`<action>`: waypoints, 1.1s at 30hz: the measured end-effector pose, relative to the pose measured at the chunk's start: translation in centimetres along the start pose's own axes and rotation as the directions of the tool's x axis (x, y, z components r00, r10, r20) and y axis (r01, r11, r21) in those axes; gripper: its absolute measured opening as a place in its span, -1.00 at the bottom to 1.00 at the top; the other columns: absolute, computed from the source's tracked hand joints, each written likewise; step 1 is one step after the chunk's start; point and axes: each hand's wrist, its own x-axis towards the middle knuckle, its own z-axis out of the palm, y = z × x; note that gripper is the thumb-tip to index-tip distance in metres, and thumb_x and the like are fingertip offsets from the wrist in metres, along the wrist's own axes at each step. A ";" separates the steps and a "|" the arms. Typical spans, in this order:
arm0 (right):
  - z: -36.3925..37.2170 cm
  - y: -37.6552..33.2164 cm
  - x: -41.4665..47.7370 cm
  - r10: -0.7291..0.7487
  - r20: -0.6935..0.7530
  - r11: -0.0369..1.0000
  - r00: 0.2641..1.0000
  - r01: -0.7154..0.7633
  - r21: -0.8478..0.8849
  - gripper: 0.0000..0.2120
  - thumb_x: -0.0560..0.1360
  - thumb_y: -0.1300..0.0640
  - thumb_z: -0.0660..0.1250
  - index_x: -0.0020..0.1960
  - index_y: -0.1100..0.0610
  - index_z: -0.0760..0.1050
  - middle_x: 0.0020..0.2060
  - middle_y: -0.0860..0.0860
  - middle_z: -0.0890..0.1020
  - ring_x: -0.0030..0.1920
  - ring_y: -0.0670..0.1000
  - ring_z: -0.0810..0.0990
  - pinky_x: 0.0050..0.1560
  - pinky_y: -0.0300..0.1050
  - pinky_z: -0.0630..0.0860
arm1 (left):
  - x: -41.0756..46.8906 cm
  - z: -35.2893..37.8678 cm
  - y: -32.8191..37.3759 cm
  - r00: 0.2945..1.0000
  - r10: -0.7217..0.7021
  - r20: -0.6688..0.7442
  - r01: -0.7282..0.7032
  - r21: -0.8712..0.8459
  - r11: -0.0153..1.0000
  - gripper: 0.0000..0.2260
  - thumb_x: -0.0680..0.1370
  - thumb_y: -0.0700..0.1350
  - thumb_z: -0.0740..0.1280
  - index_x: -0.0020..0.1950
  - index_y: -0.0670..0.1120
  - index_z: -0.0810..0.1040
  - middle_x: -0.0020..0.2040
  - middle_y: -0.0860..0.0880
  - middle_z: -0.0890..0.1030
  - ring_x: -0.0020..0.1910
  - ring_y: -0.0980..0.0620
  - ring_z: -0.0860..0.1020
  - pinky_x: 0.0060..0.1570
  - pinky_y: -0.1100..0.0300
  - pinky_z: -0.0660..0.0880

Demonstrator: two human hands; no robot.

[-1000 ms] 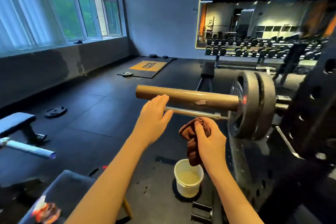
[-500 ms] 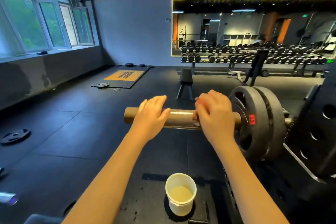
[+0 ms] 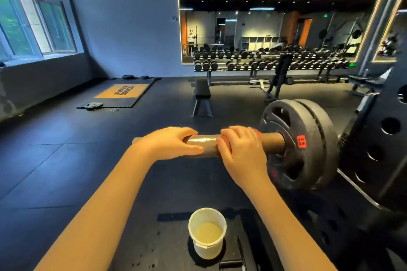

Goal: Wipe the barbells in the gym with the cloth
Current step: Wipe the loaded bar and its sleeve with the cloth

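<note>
The right grip [image 3: 242, 149] is curled over the top of the barbell sleeve [image 3: 206, 145], fingers wrapped down its near side, pressing the cloth [image 3: 258, 134] against the metal. Only a reddish-brown sliver of the cloth shows, at the hand's edge toward the plates. The left grip [image 3: 174, 141] is closed round the same sleeve near its free end, fingers over the top and thumb underneath. A short shiny stretch of sleeve lies bare between the two hands.

The sleeve runs level, and just beyond the right hand it passes into two black weight plates [image 3: 295, 160] set side by side, the nearer one carrying a small red sticker [image 3: 301, 141]. Past the plates stands a dark rack upright [image 3: 378, 152] with round holes.

Below the hands, a pale plastic cup [image 3: 207, 234] holding yellowish liquid stands upright on the black floor [image 3: 66, 160]. Farther back stand a small bench [image 3: 202, 97] and an orange-centred mat [image 3: 123, 92], which lies toward the floor's window-side edge. A dumbbell rack [image 3: 264, 65] lines the floor's far edge under a lit mirror [image 3: 275, 26].
</note>
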 end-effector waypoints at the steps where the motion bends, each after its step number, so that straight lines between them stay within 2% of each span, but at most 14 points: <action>1: -0.7 0.8 -0.1 -0.035 0.029 0.999 0.999 0.035 0.016 -0.65 0.58 -0.03 0.12 0.05 0.12 0.62 -0.02 0.05 0.67 0.00 0.08 0.60 0.14 0.03 0.47 | 0.2 -0.4 -0.3 0.999 0.000 0.050 0.001 -0.009 1.000 -0.48 0.52 0.25 0.30 0.44 0.18 0.31 0.29 0.15 0.46 0.17 0.11 0.46 0.14 0.15 0.43; 4: -2.5 4.3 0.1 -0.039 0.039 0.996 0.999 0.042 -0.079 -0.67 0.57 0.03 0.16 0.01 0.20 0.63 -0.06 0.11 0.67 -0.02 0.14 0.63 0.05 0.03 0.53 | 0.7 -0.9 -1.0 0.994 0.020 0.104 -0.028 0.073 0.997 -0.48 0.41 0.26 0.41 0.33 0.20 0.39 0.18 0.18 0.53 0.08 0.13 0.50 0.09 0.13 0.48; 6: -2.3 5.1 0.5 0.061 -0.025 0.983 0.998 -0.065 -0.170 -0.76 0.57 0.11 0.25 -0.02 0.24 0.63 -0.08 0.15 0.67 -0.03 0.18 0.63 0.04 0.06 0.54 | 1.0 -0.6 -1.1 0.996 0.024 0.080 -0.035 0.142 0.989 -0.54 0.37 0.27 0.43 0.21 0.21 0.43 0.04 0.18 0.55 -0.01 0.13 0.51 -0.03 0.15 0.49; 9: -0.1 2.4 1.5 0.232 -0.076 0.965 0.970 -0.239 -0.109 -0.66 0.57 0.00 0.14 0.00 0.20 0.59 -0.09 0.12 0.65 -0.08 0.12 0.59 -0.01 0.06 0.51 | 1.8 -0.3 -1.2 0.997 0.030 0.068 -0.043 0.201 0.979 -0.53 0.31 0.30 0.45 0.12 0.17 0.44 -0.05 0.15 0.54 -0.09 0.11 0.52 -0.09 0.13 0.52; 11: 0.5 1.1 1.3 0.193 -0.048 0.981 0.980 -0.194 -0.009 -0.70 0.56 -0.02 0.16 0.01 0.16 0.55 -0.11 0.07 0.62 -0.11 0.06 0.55 -0.03 0.03 0.48 | 2.0 -0.2 -1.3 0.998 0.042 0.054 -0.053 0.227 0.972 -0.55 0.31 0.31 0.44 0.06 0.13 0.45 -0.09 0.12 0.55 -0.13 0.09 0.52 -0.14 0.13 0.51; 13: -0.6 1.7 0.6 0.087 0.024 0.993 0.996 -0.088 0.083 -0.78 0.59 0.02 0.26 0.06 0.14 0.56 -0.07 0.04 0.63 -0.07 0.02 0.54 0.00 -0.10 0.46 | 2.0 0.1 -1.2 0.998 0.058 -0.004 -0.054 0.289 0.956 -0.58 0.32 0.31 0.42 0.03 0.09 0.47 -0.13 0.10 0.56 -0.16 0.08 0.52 -0.20 0.15 0.46; 15: -2.2 3.6 0.3 0.045 0.064 0.994 0.997 -0.051 0.095 -0.81 0.58 0.10 0.32 0.11 0.17 0.59 -0.01 0.07 0.65 -0.01 0.03 0.59 0.02 -0.25 0.41 | 1.8 0.5 -1.1 0.995 0.068 -0.076 -0.038 0.338 0.940 -0.59 0.33 0.30 0.40 0.03 0.09 0.48 -0.15 0.11 0.56 -0.18 0.08 0.52 -0.25 0.17 0.45; 17: -2.6 5.0 0.5 0.114 -0.024 0.993 0.993 -0.114 0.002 -0.84 0.57 0.16 0.34 0.07 0.23 0.61 -0.03 0.14 0.66 -0.01 0.11 0.62 0.02 -0.24 0.43 | 1.7 0.7 -1.1 0.992 0.069 -0.107 -0.027 0.354 0.935 -0.59 0.34 0.31 0.39 0.03 0.10 0.48 -0.16 0.11 0.56 -0.19 0.07 0.53 -0.27 0.17 0.44; 20: -0.4 3.8 1.4 0.209 -0.184 0.968 0.960 -0.230 -0.100 -0.83 0.54 0.15 0.38 -0.03 0.26 0.64 -0.07 0.19 0.64 -0.06 0.17 0.61 -0.05 -0.05 0.52 | 1.7 0.7 -1.1 0.991 0.068 -0.117 -0.023 0.350 0.936 -0.60 0.35 0.30 0.39 0.05 0.11 0.47 -0.16 0.12 0.56 -0.19 0.08 0.53 -0.26 0.17 0.45; 23: -0.4 2.8 1.5 0.138 -0.164 0.990 0.977 -0.135 0.030 -0.79 0.56 0.06 0.33 -0.02 0.19 0.63 -0.10 0.10 0.65 -0.12 0.02 0.59 -0.11 -0.25 0.44 | 1.6 0.8 -1.2 0.988 0.082 -0.129 -0.033 0.347 0.937 -0.59 0.36 0.31 0.39 0.07 0.11 0.47 -0.14 0.12 0.56 -0.17 0.07 0.54 -0.20 0.14 0.51; 25: -2.1 3.7 0.8 0.115 -0.086 0.988 0.990 -0.105 0.115 -0.80 0.55 0.03 0.36 0.02 0.16 0.61 -0.10 0.04 0.66 -0.13 -0.09 0.56 -0.08 -0.41 0.39 | 1.6 0.9 -1.2 0.986 0.092 -0.140 -0.036 0.355 0.934 -0.59 0.37 0.30 0.39 0.09 0.12 0.46 -0.14 0.12 0.57 -0.18 0.08 0.54 -0.19 0.14 0.53; 27: -3.6 4.4 0.2 0.125 -0.050 0.989 0.991 -0.120 0.090 -0.78 0.54 0.03 0.36 0.03 0.18 0.62 -0.10 0.06 0.68 -0.13 -0.12 0.55 -0.06 -0.47 0.35 | 1.6 1.2 -1.4 0.981 0.101 -0.165 -0.035 0.365 0.930 -0.59 0.37 0.31 0.38 0.09 0.12 0.45 -0.16 0.12 0.56 -0.20 0.10 0.54 -0.22 0.16 0.53; 30: -3.0 3.9 1.6 0.215 -0.118 0.977 0.969 -0.214 0.029 -0.77 0.58 0.06 0.32 0.02 0.22 0.63 -0.08 0.12 0.68 -0.11 0.00 0.62 -0.05 -0.33 0.41 | 1.5 1.5 -1.5 0.970 0.120 -0.211 -0.029 0.391 0.920 -0.60 0.39 0.31 0.36 0.10 0.14 0.43 -0.17 0.13 0.56 -0.22 0.11 0.52 -0.27 0.19 0.48; 33: -1.0 2.1 3.5 0.305 -0.047 0.948 0.951 -0.308 -0.083 -0.71 0.62 0.02 0.25 0.09 0.23 0.60 -0.02 0.14 0.66 0.00 0.11 0.64 0.04 -0.11 0.47 | 1.3 1.8 -1.4 0.958 0.134 -0.254 -0.018 0.412 0.911 -0.61 0.41 0.32 0.34 0.10 0.13 0.41 -0.17 0.13 0.55 -0.22 0.11 0.51 -0.31 0.21 0.41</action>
